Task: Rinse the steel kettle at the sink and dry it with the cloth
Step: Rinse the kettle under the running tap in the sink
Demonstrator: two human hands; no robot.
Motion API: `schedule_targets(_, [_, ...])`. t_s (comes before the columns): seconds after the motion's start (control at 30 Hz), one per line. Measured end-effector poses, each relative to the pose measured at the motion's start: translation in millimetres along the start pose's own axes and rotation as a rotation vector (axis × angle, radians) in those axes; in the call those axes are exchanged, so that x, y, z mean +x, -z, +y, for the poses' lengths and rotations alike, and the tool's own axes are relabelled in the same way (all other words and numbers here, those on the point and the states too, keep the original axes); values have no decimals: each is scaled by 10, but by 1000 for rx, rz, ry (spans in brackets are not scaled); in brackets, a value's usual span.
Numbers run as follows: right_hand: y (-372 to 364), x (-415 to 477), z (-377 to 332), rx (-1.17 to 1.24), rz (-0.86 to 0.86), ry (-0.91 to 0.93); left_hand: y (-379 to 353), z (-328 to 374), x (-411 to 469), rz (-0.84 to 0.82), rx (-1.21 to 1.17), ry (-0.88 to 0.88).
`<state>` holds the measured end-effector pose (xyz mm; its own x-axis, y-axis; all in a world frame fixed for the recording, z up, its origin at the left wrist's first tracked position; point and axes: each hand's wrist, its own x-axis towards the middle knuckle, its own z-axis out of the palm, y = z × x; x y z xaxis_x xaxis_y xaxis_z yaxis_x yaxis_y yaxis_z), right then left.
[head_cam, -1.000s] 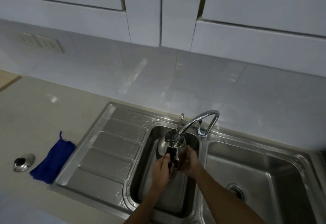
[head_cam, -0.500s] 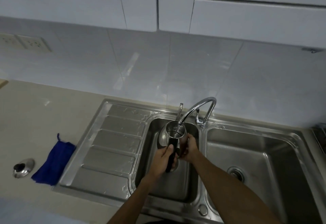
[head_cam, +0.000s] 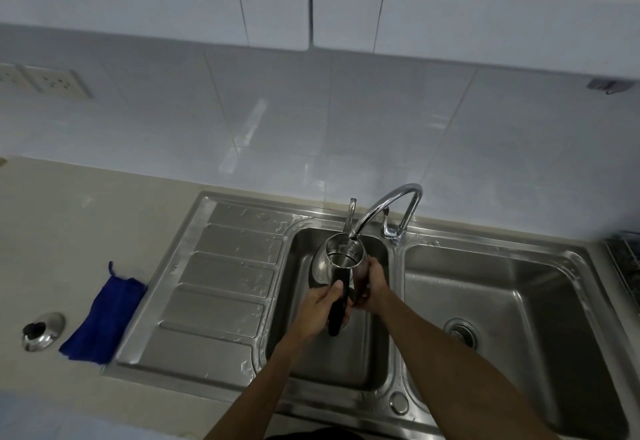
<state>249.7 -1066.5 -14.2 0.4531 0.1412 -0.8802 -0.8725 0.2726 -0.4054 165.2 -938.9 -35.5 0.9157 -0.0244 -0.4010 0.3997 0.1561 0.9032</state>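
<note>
A: What is seen nearest the lower edge of the frame?

B: Two bare forearms are seen rising from the bottom centre. The left hand (head_cam: 320,304) is wrapped around the black handle (head_cam: 337,301) of the steel kettle (head_cam: 337,261). The right hand (head_cam: 372,289) is pressed against the kettle's right side, its fingers curled onto the body.

A: Where is the kettle held?

B: It is held above the left basin (head_cam: 332,363) of the sink, just below the centre of the frame, with its open mouth turned up under the outlet of the curved tap (head_cam: 391,204). Whether water is running cannot be told. The kettle's slim spout (head_cam: 350,213) is pointed away, toward the wall.

A: And to either side?

B: The right basin (head_cam: 512,301), with its drain (head_cam: 462,330), is seen at the lower right. The ribbed draining board (head_cam: 221,287), wet with droplets, lies left of the kettle. Left of that, on the beige counter (head_cam: 69,218), a blue cloth (head_cam: 104,318) lies crumpled, and just beside it, at the lower left of the frame, the kettle lid (head_cam: 43,330) is set down.

A: Farther back?

B: White wall tiles (head_cam: 311,121) are seen behind the sink, a socket plate (head_cam: 55,83) at the upper left, and white cabinets (head_cam: 277,0) along the top edge
</note>
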Motion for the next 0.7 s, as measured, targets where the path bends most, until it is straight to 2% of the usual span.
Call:
schedule_targets(0.3, [-1, 84, -5, -49, 10, 20, -71, -34, -61, 5, -42, -42])
schedule_targets(0.7, [-38, -119, -102, 10, -45, 1, -105, -104, -99, 6, -86, -71])
